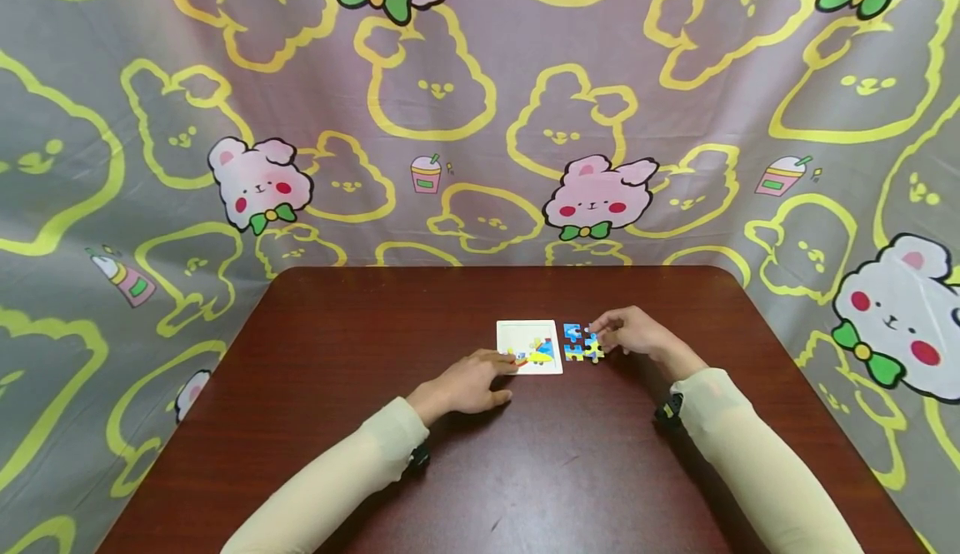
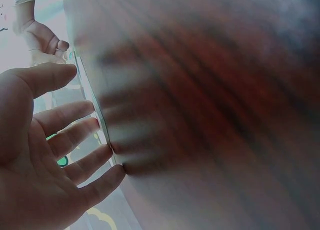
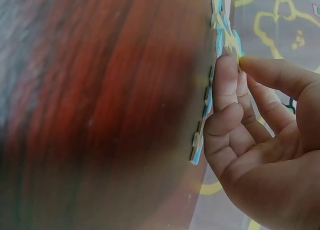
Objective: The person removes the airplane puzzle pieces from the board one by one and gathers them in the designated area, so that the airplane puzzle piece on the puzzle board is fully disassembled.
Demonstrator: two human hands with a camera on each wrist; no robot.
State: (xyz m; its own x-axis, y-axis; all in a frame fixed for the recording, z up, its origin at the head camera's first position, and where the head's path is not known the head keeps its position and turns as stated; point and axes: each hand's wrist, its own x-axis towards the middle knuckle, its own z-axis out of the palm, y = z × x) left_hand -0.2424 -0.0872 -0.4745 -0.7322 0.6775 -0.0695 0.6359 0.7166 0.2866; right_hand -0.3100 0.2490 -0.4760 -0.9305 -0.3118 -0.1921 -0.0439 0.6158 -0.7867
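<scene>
A white puzzle board point(image 1: 517, 333) lies on the table, its lower part filled with yellow, blue and red picture pieces. My left hand point(image 1: 474, 382) rests at the board's left side, fingers extended over the near corner. From the left wrist view, those fingertips touch along the board's thin edge point(image 2: 102, 124). Just right of the board are several loose blue and yellow jigsaw pieces point(image 1: 572, 333). My right hand point(image 1: 637, 333) is over their right side. In the right wrist view, its thumb and a finger pinch a jigsaw piece point(image 3: 231, 42), partly hidden by the fingertips.
The brown wooden table point(image 1: 570, 471) has rounded far corners. Behind and beside it hangs a grey curtain point(image 1: 495, 54) printed with yellow outlines and white bears. Dark bands with small devices circle both wrists, below pale sleeves point(image 1: 738, 421).
</scene>
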